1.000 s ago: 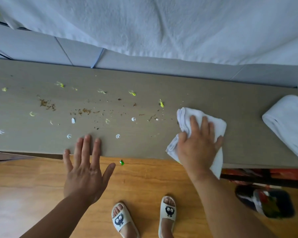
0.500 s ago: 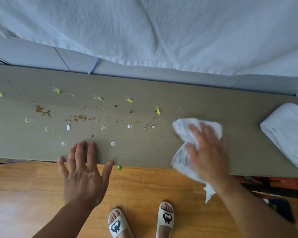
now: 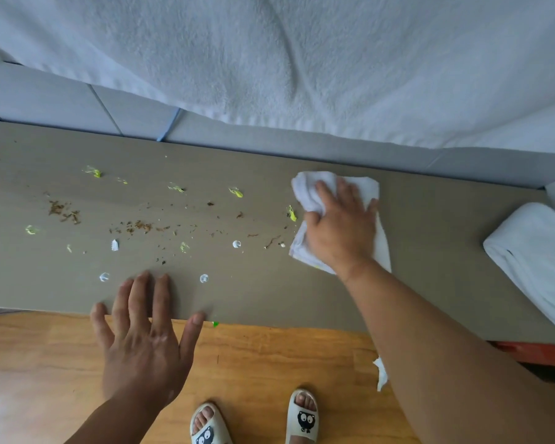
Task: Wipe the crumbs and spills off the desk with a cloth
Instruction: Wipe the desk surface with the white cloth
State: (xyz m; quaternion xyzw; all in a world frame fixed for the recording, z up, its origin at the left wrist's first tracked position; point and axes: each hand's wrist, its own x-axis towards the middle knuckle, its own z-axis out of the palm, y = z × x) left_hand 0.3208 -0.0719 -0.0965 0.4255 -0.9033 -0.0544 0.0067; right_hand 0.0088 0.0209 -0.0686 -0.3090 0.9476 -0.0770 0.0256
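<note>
Bare forearms [image 3: 430, 363]; white slippers [image 3: 302, 419] with black cartoon faces.

This looks like a bedroom, in a home or a guest room. A thick white bedcover [image 3: 269, 59] hangs down over grey padded panels [image 3: 45, 97] with seams, like the side of an upholstered bed. Right against them runs a long, narrow grey-brown counter [image 3: 430, 219], with a folded white towel [image 3: 532, 257] lying at its right end. The floor [image 3: 45, 363] is warm wood-look boards, and the person stands on it in soft open-toed slippers [image 3: 303, 418] printed with a cartoon face, toes bare.
</note>
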